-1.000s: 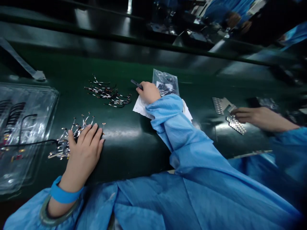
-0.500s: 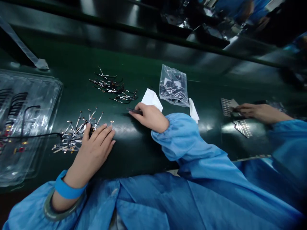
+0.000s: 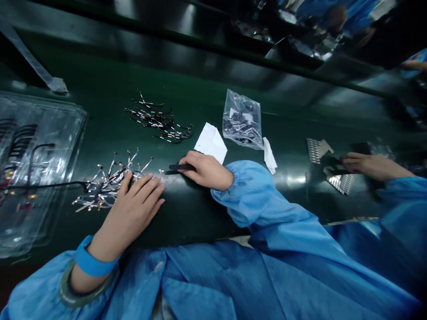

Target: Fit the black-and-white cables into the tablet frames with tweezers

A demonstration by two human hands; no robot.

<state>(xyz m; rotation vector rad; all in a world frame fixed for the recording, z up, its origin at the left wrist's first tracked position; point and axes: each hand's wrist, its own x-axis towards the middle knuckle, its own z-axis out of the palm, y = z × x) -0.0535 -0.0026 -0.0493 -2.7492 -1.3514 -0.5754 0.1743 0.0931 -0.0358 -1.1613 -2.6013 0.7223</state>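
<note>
My left hand [image 3: 135, 209] lies palm down at the right edge of a tangled pile of silvery strips [image 3: 106, 184], its fingers spread. One small part [image 3: 161, 171] is on the green table just beyond its fingertips. Pinched in my right hand [image 3: 207, 170] is a dark, slim tool [image 3: 182, 167], its tip pointing left toward that small part. A white paper sheet [image 3: 211, 143] lies right behind my right hand. Farther back is a loose bunch of black cables with pale bands [image 3: 158, 119].
Clear plastic trays [image 3: 50, 178] with black cables stand at the left. A clear bag of dark parts [image 3: 242, 120] and a folded white paper [image 3: 269, 155] lie right of centre. At the right, another person's hand [image 3: 372, 165] is over metal plates [image 3: 340, 181].
My right hand has moved slightly down, and the dark tool now reaches farther left, close to the small part. My left hand has shifted slightly right. The other person's hand has moved right.
</note>
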